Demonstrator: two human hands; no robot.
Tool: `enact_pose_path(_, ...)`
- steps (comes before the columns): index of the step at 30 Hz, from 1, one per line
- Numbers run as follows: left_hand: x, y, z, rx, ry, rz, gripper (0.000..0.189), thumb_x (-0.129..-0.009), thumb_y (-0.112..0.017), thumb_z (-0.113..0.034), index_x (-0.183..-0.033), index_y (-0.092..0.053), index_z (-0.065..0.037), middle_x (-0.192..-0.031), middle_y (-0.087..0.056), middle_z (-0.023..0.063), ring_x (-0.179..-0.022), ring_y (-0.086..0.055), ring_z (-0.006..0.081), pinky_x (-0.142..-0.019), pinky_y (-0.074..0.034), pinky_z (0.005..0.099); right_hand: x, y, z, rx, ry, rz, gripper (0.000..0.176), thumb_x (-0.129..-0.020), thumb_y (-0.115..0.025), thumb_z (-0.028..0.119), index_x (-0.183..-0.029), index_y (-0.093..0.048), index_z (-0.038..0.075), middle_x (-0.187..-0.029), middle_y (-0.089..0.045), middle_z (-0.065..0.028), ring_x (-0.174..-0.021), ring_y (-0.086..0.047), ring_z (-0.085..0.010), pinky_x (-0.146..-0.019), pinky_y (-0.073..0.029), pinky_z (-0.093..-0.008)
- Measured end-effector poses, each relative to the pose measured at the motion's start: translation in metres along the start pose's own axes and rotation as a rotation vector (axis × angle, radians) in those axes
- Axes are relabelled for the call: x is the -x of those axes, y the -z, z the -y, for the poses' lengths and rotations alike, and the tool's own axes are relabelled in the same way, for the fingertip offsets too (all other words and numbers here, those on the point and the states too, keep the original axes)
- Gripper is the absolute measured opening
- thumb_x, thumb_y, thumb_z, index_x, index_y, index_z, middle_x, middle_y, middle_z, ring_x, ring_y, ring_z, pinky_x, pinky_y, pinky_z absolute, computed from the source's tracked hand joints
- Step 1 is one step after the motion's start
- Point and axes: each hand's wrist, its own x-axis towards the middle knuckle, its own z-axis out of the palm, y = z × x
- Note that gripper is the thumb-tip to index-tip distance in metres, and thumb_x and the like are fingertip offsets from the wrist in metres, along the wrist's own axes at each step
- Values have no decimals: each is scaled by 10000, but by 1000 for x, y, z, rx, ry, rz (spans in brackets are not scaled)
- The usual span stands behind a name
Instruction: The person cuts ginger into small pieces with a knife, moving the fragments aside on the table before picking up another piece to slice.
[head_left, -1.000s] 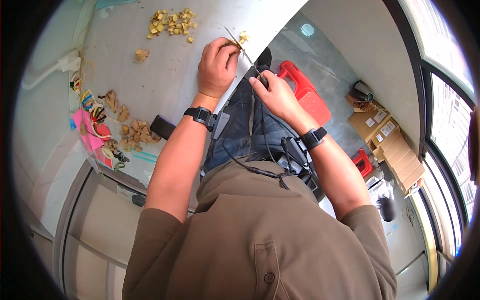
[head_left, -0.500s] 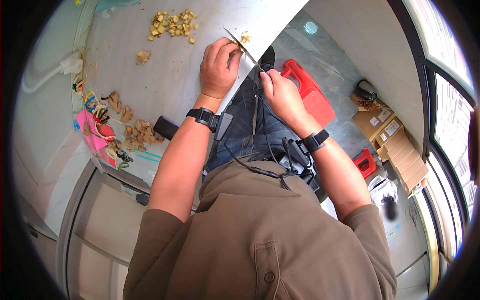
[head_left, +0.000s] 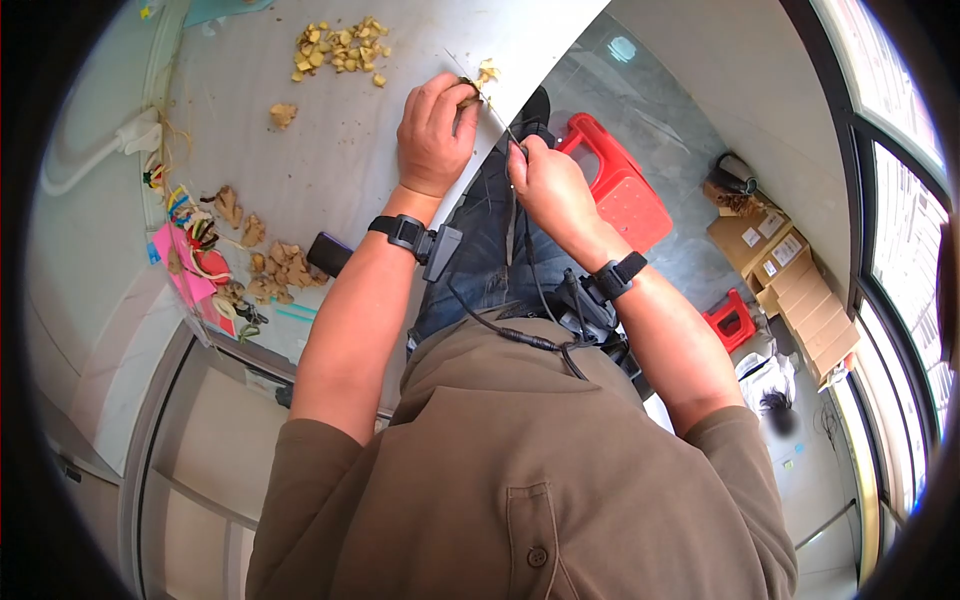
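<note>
My right hand [head_left: 552, 185] is closed round the handle of a knife [head_left: 497, 116], whose thin blade points up and left over the table edge. Just left of the blade, my left hand [head_left: 432, 140] has its fingers curled down on a piece of ginger [head_left: 467, 99], mostly hidden beneath them. A few cut ginger slices [head_left: 487, 74] lie on the far side of the blade. Farther off sits a pile of ginger chunks [head_left: 342, 48], with one lone ginger piece [head_left: 283, 116] nearer me.
Whole ginger roots [head_left: 286, 270] lie at the left of the white table [head_left: 330, 165], beside a dark phone [head_left: 330, 255] and a cluttered heap with pink paper [head_left: 180, 262]. On the floor to the right are a red stool [head_left: 630, 200] and cardboard boxes [head_left: 790, 275].
The knife blade has turned and now shows almost edge-on. My right hand has shifted slightly left and down, while my left hand stays on the ginger.
</note>
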Motion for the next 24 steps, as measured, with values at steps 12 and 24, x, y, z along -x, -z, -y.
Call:
enact_pose_path(12,2,1,-1,40,-35,-2,332,-881,-830,-10,-1198,-769,-88,-1255,-735,99,-1102,-721,319,-937,-624,432,-25,1,6,-126,5,-4,432,-1145,-599,356,-1055,-710,-51,-886,-750,-324,-883,-738,-544,-832,-574,-636)
enact_pose_path(24,0,0,0,11,-52,-34,349,-834,-822,-6,-1162,-744,-97,-1195,-715,76,-1079,-700,340,-932,-613,451,-1,7,-10,-183,-16,8,405,-1139,-621,364,-1051,-699,-23,-861,-722,-321,-884,-721,-550,-797,-558,-620)
